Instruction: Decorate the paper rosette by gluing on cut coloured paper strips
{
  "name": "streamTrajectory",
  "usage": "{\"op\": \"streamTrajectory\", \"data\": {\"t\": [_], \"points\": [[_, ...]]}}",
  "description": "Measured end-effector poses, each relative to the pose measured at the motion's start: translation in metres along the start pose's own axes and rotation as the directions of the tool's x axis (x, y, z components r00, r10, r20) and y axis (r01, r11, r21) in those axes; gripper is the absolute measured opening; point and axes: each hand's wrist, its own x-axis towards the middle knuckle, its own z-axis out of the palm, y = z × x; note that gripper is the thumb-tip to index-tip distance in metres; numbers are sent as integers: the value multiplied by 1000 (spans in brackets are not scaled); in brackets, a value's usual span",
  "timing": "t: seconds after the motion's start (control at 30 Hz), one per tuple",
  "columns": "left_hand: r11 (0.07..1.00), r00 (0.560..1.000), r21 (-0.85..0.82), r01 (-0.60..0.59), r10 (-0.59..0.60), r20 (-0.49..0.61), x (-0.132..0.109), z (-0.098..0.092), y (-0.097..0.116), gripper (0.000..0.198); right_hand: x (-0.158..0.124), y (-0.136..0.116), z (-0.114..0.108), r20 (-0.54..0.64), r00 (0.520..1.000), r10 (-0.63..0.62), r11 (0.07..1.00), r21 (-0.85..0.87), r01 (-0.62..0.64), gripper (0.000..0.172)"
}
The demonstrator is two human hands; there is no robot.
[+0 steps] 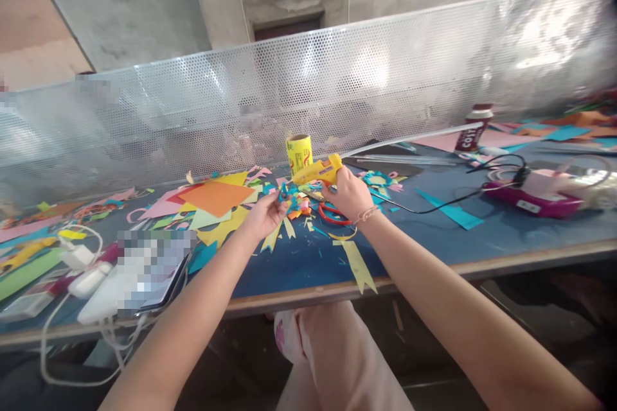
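My right hand (351, 191) is wrapped round a yellow glue gun (318, 170), whose nozzle points left. A dark cord trails from it to the right. My left hand (268, 212) pinches a small blue paper piece (283, 192) just below the nozzle; whether the two touch I cannot tell. Beneath my right hand lie scissors with red handles (336, 214). Colourful paper scraps crowd the table around both hands. A pale yellow paper ribbon with a notched end (357, 263) hangs over the front edge.
A yellow can-like roll (299, 153) stands behind the glue gun. Orange paper (216, 198) lies to the left, near a tablet (159, 270) with white cables. To the right are a purple power strip (535, 199) and a dark red bottle (475, 128). A perforated metal screen (202, 115) borders the back.
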Motion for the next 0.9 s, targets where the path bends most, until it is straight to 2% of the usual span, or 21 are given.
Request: {"op": "streamTrajectory", "data": {"t": [0.67, 0.9], "points": [[999, 1000, 36, -1, 0, 22, 4, -4, 0, 18, 0, 0, 0, -30, 1000, -2, 1000, 9, 2, 24], [1000, 1000, 24, 5, -5, 6, 2, -3, 0, 19, 1, 0, -1, 7, 1000, 4, 999, -33, -4, 21]]}}
